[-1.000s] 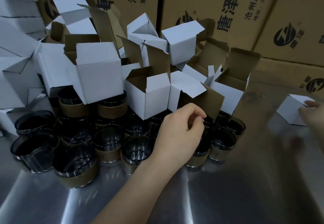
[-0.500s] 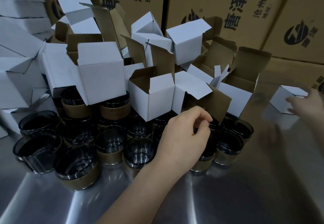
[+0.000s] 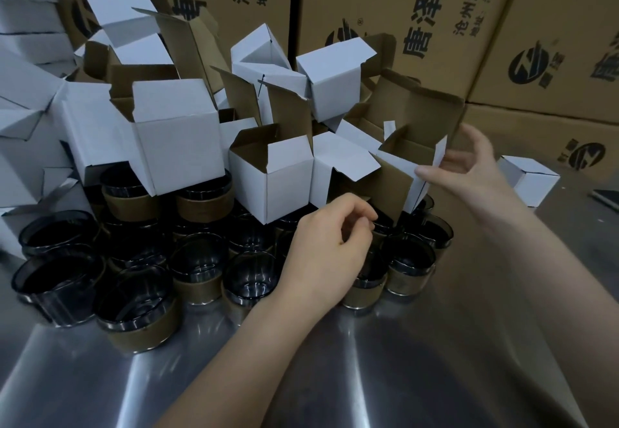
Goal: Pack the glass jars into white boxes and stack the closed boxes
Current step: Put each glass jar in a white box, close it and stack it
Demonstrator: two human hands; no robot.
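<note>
The right hand, fingers spread, is being brought from the closed box to the open box. Below it, a jar is being pinched by the left hand, so packing seems imminent.

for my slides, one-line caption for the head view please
Left hand grips a glass jar on the steel table while the right hand reaches for an open white box.

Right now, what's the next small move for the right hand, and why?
Probably close the right hand on the open white box and pull it clear of the pile. Its spread fingers are at the box's flap, while the left hand curls over a glass jar that needs a box.
</note>
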